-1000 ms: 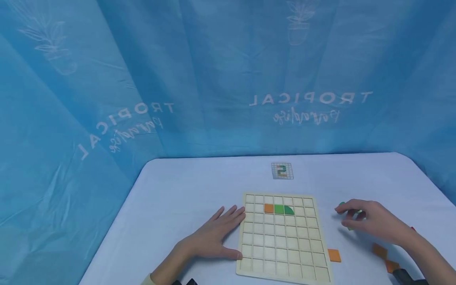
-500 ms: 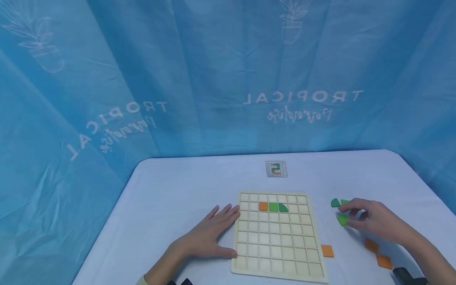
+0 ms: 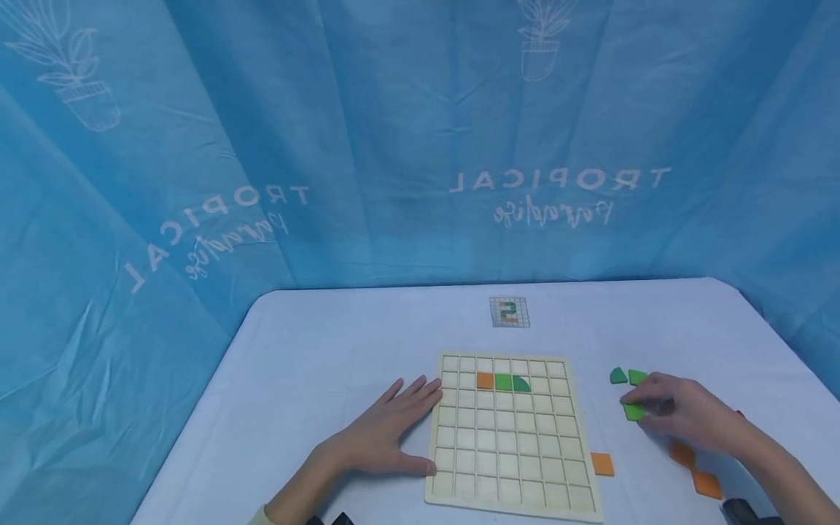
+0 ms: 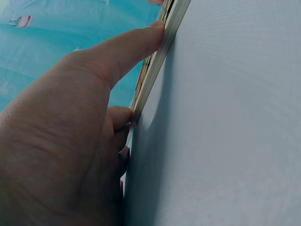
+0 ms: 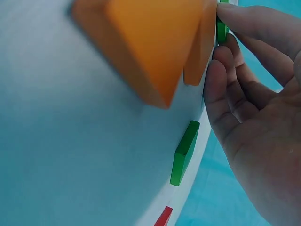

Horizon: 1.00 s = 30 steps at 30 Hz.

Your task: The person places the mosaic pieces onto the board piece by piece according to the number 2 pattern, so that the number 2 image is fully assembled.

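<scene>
Thumb and fingers of the right hand pinch a light-green tile to the right of the cream grid board, a strip of white counter between them. The left hand, spread, touches the board's left edge. Near the board's right edge lies an orange square tile; beyond the far edge, a pattern card.

The bare left hand faces palm down, its four fingers straight and fanned forward, its thumb stretched wide on the inner side. Behind its wrist, a pale beige fabric cuff edges the left forearm. Well apart, to the left hand's right and slightly farther forward, the bare right hand pinches between index finger and thumb, the other fingers bent; the right forearm slants back and outward behind it.
</scene>
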Tool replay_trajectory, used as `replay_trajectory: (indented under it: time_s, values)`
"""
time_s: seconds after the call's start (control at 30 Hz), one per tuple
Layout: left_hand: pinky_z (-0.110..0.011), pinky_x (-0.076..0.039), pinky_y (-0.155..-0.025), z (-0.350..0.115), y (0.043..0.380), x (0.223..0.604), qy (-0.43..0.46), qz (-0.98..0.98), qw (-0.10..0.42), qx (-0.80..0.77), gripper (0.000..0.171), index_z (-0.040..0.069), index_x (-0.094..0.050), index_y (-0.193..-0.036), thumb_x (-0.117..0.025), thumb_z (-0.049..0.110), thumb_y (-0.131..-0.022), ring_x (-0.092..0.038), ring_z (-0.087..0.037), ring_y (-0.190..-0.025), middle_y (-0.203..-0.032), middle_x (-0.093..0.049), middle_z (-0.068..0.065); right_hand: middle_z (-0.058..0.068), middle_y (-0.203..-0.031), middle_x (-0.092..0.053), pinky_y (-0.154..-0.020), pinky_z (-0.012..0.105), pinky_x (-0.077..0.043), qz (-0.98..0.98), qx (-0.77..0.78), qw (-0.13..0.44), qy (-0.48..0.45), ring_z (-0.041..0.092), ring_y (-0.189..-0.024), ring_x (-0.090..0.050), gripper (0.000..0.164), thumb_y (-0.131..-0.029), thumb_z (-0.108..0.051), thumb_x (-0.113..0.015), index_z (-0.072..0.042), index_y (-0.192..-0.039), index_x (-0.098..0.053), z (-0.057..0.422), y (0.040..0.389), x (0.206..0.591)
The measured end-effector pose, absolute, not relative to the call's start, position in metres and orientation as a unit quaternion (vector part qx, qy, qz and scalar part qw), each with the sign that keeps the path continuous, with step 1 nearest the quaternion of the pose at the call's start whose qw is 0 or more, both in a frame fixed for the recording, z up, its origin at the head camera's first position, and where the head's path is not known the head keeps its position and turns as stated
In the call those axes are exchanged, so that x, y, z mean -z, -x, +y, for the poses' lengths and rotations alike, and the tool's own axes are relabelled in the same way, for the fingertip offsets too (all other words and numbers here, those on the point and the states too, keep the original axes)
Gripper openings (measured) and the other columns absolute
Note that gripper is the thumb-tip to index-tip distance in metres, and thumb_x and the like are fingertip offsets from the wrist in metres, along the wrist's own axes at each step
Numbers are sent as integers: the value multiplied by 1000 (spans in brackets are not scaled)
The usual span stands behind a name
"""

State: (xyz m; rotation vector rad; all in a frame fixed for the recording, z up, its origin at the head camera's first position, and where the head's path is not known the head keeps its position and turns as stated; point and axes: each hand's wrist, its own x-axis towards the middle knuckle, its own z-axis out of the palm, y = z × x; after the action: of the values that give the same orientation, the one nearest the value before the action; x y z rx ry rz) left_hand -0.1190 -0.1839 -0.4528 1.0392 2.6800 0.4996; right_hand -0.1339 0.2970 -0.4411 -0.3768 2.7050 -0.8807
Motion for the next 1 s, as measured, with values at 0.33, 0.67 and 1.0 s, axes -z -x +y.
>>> replay_trajectory:
  time_s: [0.33, 0.67, 1.0]
  values:
    - [-47, -1, -116, -184, 119, 451, -357, 911, 114, -169, 103, 20, -15, -156, -53, 77, -78, -1, -14, -145, -160, -7, 11, -5, -96, -61, -67, 25, -50, 929, 313, 156, 118, 16, -85, -52, 33, -77, -27, -80, -21, -108, -73, 300, 134, 441]
    - [-47, -2, -116, -186, 118, 453, -372, 907, 93, -173, 101, 19, -16, -156, -53, 75, -80, -4, -18, -146, -160, -9, 8, -6, -97, -62, -68, 23, -51, 916, 338, 137, 166, 9, -83, -53, 32, -81, -29, -77, -21, -112, -72, 300, 135, 442]
    - [-49, -2, -116, -187, 119, 455, -379, 904, 90, -175, 102, 18, -15, -156, -54, 74, -80, -3, -18, -146, -160, -9, 7, -7, -96, -61, -71, 23, -52, 928, 320, 130, 137, 14, -87, -53, 32, -79, -27, -79, -23, -110, -72, 292, 137, 443]
